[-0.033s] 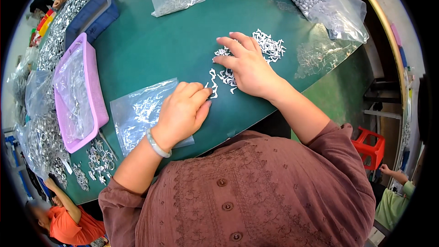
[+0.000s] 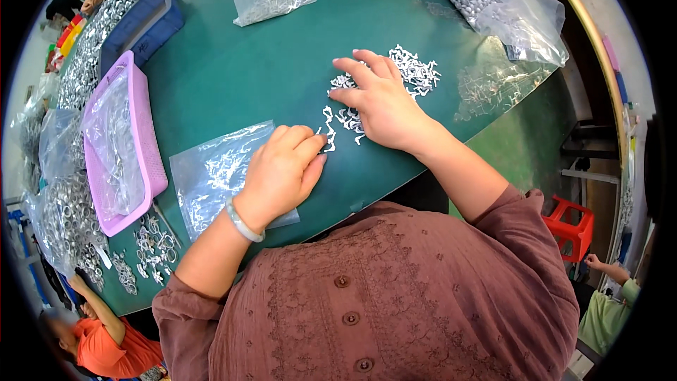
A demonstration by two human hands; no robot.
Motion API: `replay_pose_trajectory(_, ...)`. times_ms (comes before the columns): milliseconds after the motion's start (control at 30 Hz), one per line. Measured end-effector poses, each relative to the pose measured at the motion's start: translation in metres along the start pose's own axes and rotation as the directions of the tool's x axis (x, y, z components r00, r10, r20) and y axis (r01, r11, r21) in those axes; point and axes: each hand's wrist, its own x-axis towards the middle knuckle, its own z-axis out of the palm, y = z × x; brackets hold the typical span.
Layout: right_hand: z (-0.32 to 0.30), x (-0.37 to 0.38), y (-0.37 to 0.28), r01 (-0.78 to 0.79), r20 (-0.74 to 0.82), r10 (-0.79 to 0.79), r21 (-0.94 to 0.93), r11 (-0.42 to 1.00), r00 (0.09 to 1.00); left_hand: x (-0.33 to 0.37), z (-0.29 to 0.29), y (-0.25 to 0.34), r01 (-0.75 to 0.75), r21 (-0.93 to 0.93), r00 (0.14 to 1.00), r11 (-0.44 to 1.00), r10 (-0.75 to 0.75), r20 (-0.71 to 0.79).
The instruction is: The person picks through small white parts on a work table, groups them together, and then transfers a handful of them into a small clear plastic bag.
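Observation:
My right hand point(image 2: 388, 102) lies over a pile of small, curved silver metal pieces point(image 2: 416, 70), its fingers spread and resting among them. My left hand point(image 2: 278, 173), with a pale bangle on the wrist, has its fingers curled together. Its fingertips are at a short row of the same pieces point(image 2: 330, 127), just left of the pile. What they pinch, if anything, is hidden. Under and beside my left hand is a flat clear plastic bag point(image 2: 211, 176) with pieces showing through it.
To the left stand a pink plastic basket point(image 2: 148, 155) lined with clear plastic and a blue bin point(image 2: 144, 25). Metal parts point(image 2: 155, 247) lie at the lower left. Filled bags point(image 2: 271, 3) are at the far side and far right point(image 2: 486, 7). A red stool point(image 2: 570, 229) and co-workers are beyond the table.

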Motion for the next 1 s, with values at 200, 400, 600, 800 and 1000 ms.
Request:
replay_pose_trajectory(200, -0.008, 0.0, 0.0, -0.003, -0.001, 0.004, 0.091, 0.996, 1.0, 0.01, 0.001, -0.005, 0.05, 0.035, 0.999, 0.998, -0.051, 0.011)
replay_pose_trajectory(400, -0.01, -0.009, 0.001, 0.017, 0.074, -0.019, 0.03, 0.999, 0.997, 0.025, 0.004, -0.007, -0.006, 0.16, 1.0, 0.987, 0.003, 0.019)
replay_pose_trajectory(600, -0.01, -0.008, -0.002, 0.0, 0.033, -0.002, 0.063, 0.998, 0.999, 0.02, 0.002, -0.013, 0.001, 0.111, 0.999, 0.994, -0.005, 0.035)
replay_pose_trajectory(800, -0.01, -0.013, -0.004, 0.04, 0.043, -0.045, 0.093, 0.995, 0.998, 0.024, 0.005, -0.008, -0.019, 0.093, 1.0, 0.995, 0.017, 0.026)
replay_pose_trajectory(1000, -0.014, -0.018, -0.003, 0.032, 0.006, -0.033, 0.1, 0.994, 0.999, 0.025, 0.006, -0.012, -0.078, 0.151, 0.997, 0.985, 0.074, 0.035)
